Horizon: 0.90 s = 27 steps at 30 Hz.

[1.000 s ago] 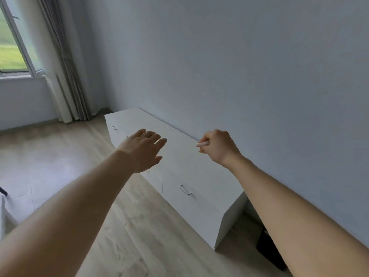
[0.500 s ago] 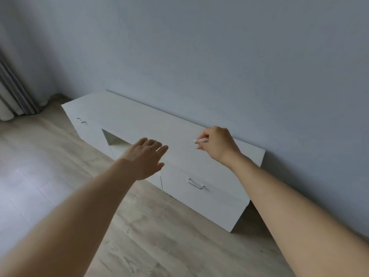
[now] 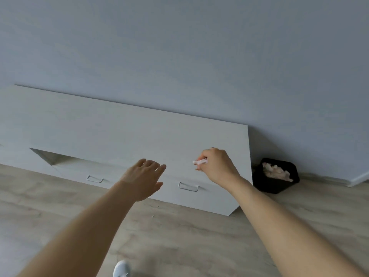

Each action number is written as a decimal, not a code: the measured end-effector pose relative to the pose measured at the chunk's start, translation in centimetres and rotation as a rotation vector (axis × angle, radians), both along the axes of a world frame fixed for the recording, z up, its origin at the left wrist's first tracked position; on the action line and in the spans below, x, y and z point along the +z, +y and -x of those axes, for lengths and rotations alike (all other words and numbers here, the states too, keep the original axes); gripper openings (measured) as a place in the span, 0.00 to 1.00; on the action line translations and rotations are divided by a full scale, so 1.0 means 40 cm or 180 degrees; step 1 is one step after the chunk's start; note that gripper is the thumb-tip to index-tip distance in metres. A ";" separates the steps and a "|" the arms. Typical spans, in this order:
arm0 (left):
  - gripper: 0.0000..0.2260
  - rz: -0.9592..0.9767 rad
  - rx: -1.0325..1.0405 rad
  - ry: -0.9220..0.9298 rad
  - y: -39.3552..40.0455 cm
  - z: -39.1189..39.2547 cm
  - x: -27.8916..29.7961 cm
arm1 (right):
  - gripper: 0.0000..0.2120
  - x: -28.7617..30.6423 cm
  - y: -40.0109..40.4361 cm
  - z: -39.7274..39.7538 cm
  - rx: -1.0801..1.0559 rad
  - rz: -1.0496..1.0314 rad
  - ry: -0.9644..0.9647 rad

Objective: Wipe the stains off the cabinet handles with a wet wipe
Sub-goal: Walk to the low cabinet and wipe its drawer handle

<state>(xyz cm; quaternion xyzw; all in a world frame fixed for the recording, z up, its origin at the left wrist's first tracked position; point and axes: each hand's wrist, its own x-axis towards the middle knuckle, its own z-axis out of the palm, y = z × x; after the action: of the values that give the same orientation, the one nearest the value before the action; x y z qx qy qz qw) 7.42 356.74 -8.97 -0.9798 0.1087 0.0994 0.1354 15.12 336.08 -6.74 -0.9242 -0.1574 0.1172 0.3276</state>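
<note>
I pinch the wet wipe in my right hand, above the cabinet's right handle. It looks soft and limp, so bunching it suits that thin, stiff loop. My left hand hovers, fingers relaxed apart.

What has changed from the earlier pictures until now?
The view swung right along the cabinet: the window and curtain left the frame, and a black bin came into view. The right hand still pinches the wipe; the left hand stays open. No handle is touched yet.
</note>
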 end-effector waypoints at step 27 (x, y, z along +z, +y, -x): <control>0.33 0.1066 -0.0556 -0.3283 0.109 -0.389 -1.203 | 0.05 -1.072 0.032 -0.114 -0.1917 -0.2192 -0.0951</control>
<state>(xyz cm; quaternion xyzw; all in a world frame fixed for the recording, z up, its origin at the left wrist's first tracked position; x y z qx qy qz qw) 22.97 361.12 -57.09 -0.8969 0.1236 -0.4241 0.0211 19.69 337.35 -49.60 -0.7732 0.0422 -0.1760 0.6078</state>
